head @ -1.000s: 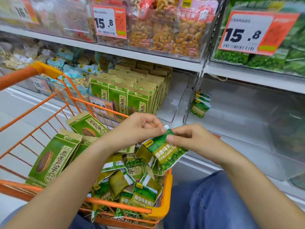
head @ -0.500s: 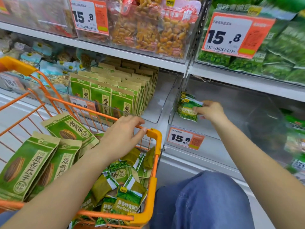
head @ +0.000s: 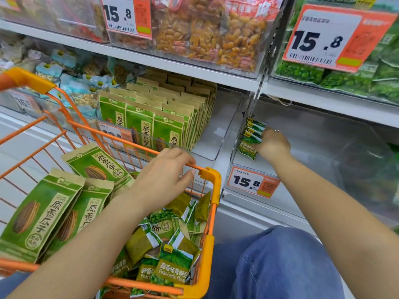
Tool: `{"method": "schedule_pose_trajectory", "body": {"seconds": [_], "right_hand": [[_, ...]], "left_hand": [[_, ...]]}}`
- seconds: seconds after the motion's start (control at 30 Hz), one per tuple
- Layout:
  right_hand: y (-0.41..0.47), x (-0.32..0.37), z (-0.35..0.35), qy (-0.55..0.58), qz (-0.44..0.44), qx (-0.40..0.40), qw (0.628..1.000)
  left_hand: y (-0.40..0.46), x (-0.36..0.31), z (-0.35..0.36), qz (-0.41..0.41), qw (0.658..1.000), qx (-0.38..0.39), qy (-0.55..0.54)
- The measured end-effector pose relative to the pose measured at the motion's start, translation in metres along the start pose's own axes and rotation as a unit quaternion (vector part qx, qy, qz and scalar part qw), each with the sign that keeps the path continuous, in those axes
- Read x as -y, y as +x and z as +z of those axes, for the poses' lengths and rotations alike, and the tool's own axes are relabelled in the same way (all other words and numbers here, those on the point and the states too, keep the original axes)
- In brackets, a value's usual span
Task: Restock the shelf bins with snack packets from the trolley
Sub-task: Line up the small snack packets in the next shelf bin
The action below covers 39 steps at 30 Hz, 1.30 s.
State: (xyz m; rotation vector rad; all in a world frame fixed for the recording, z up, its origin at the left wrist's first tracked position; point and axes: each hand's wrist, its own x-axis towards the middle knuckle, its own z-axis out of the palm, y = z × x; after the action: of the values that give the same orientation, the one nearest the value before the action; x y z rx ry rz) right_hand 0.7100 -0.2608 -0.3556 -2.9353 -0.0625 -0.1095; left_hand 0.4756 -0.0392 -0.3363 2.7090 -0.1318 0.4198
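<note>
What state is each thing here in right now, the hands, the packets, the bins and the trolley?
Right hand: pressing on the pea packets in the bin.
Left hand: open, over the trolley rim.
Pea packets: upright, a few, at the bin's left wall.
Pea bin: mostly bare.
Seed bin: partly full.
Trolley: loaded with packets.

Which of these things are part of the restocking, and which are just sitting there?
In the job: pea packets in the trolley; stacked pea packets in the clear bin; right hand at that stack; left hand over the trolley.

Just there: seed bags, peanut packs, price tag.
</note>
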Motion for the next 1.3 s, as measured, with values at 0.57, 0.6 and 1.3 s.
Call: {"method": "schedule_pose_trajectory", "body": {"seconds": [0.57,0.6,1.3], "right_hand": [[-0.183,0.045,-0.028,0.289,-0.299,0.037,0.909],[-0.192,0.046,-0.021,0.267,-0.326,0.045,0.906],[-0.158,0.013,-0.091,0.457,-0.204,-0.085,0.862]], "left_hand": [[-0.042,0.01,0.008,-0.051,0.876,0.48,-0.011],[-0.044,0.007,0.013,-0.04,0.864,0.502,0.024],[-0.033,0.007,-0.023,-0.086,0.974,-0.015,-0.208]]}}
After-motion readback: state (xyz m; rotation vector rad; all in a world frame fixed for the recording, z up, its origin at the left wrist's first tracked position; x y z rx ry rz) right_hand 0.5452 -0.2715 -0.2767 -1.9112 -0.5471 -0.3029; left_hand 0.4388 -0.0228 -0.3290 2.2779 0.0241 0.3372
